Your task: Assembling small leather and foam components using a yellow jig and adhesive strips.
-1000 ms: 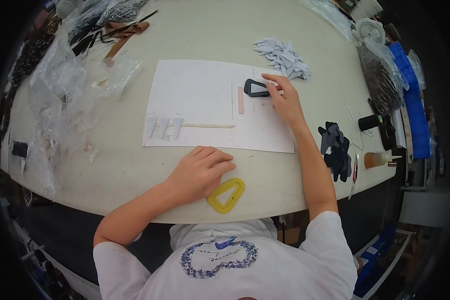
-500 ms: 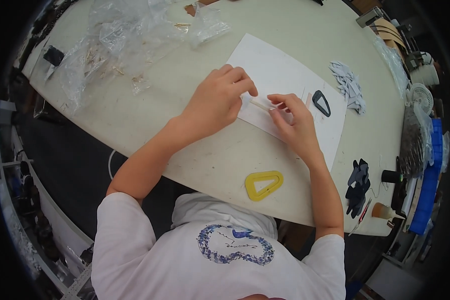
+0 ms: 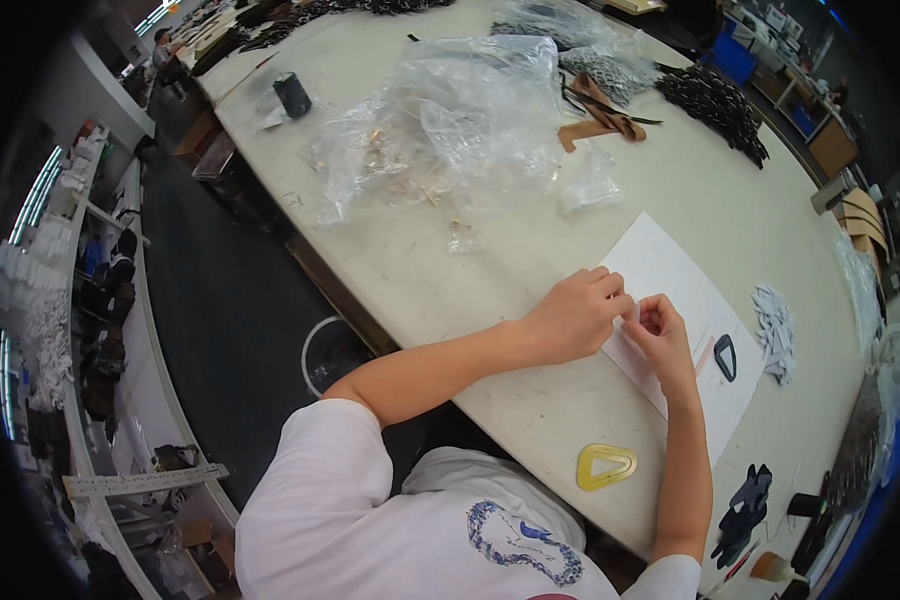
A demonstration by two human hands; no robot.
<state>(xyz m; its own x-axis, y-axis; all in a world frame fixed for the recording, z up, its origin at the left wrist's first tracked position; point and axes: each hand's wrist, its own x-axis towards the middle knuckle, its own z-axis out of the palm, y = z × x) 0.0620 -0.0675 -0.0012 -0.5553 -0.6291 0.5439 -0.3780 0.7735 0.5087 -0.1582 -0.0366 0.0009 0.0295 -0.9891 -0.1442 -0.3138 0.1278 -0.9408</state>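
Observation:
Both hands meet over a white paper sheet on the pale table. My left hand pinches something small and pale at its fingertips. My right hand touches the same spot from the other side with bent fingers; the small piece is too tiny to identify. A black rounded-triangle ring lies on the sheet to the right of my right hand. A yellow rounded-triangle template rests near the table's front edge, by my right forearm.
Crumpled clear plastic bags with small parts cover the table's far left. A pile of white cut pieces lies right of the sheet. Dark pieces sit near the right front edge. A black spool stands far left. Brown straps lie further back.
The view has swung left and tilted. My left hand came off the table's front edge to the sheet, and both hands now pinch together at one spot.

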